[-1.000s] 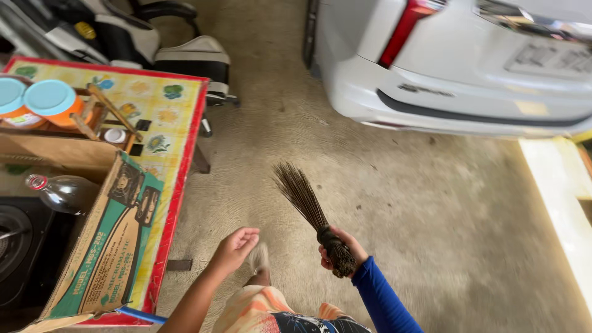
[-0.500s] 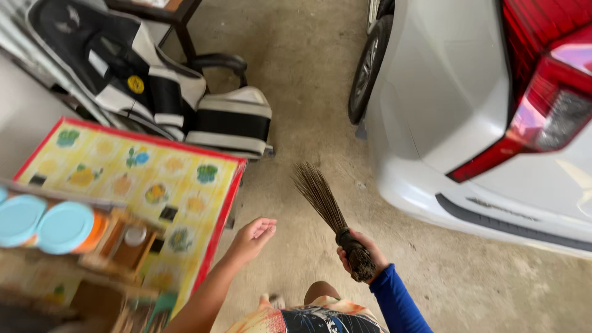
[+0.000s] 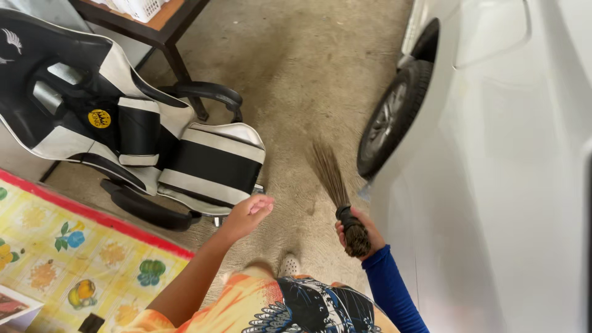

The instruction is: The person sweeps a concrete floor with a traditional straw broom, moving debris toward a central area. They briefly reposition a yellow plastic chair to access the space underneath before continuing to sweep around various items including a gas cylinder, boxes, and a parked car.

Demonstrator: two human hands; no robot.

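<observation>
Head view shows the right hand [image 3: 356,229] closed around the bound end of a brown stick broom [image 3: 336,191], bristles pointing forward over the concrete floor [image 3: 296,80] beside the white car [image 3: 493,185], while the left hand [image 3: 246,213] hangs loosely curled and holding nothing.

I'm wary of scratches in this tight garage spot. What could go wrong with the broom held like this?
The right hand grips a stick broom with its stiff bristles fanned out close to the white car; a swing might scrape the paint. The passage between the car and the black-and-white chair looks narrow, so the empty left hand or a leg could knock the chair's armrest.
</observation>
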